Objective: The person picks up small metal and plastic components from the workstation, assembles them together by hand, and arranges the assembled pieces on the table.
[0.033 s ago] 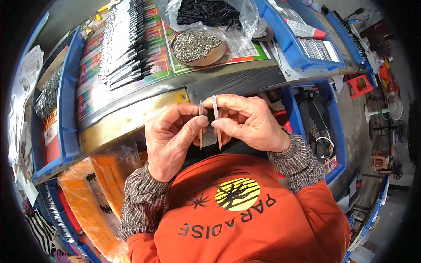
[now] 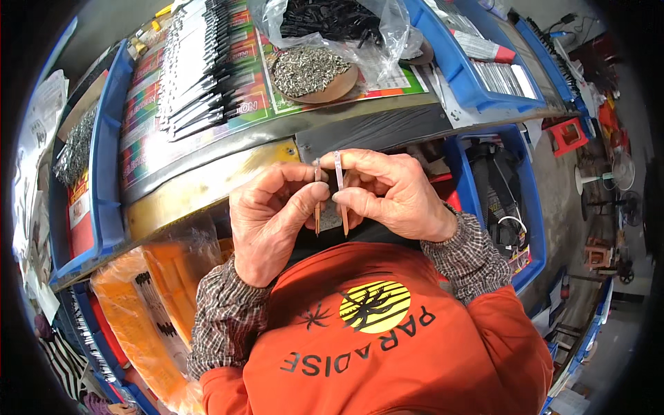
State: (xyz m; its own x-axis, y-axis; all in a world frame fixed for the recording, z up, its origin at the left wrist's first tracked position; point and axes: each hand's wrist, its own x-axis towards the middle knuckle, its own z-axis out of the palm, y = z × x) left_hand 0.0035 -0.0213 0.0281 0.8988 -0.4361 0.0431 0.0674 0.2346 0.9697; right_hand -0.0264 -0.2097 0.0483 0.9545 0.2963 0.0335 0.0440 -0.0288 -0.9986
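Note:
In front of my chest both hands are raised close together. My left hand (image 2: 271, 214) pinches a thin pen-like stick (image 2: 317, 220) between thumb and forefinger. A second such stick (image 2: 338, 166) is pinched by my right hand (image 2: 391, 190), just beside the first and apart from it. Both stand nearly upright, with clear whitish upper parts and copper-coloured lower ends tapering downward. Fingertips cover their middles. Above my hands on the bench, a round brown dish (image 2: 339, 91) holds a heap of small metal pieces (image 2: 308, 71).
Rows of white barrels with black ends (image 2: 197, 76) lie on a colourful mat. A plastic bag of black parts (image 2: 328, 24) sits behind the dish. Blue bins stand left (image 2: 107, 152) and right (image 2: 477, 90); another (image 2: 532, 207) is below the bench. Orange packs (image 2: 124, 297) lie lower left.

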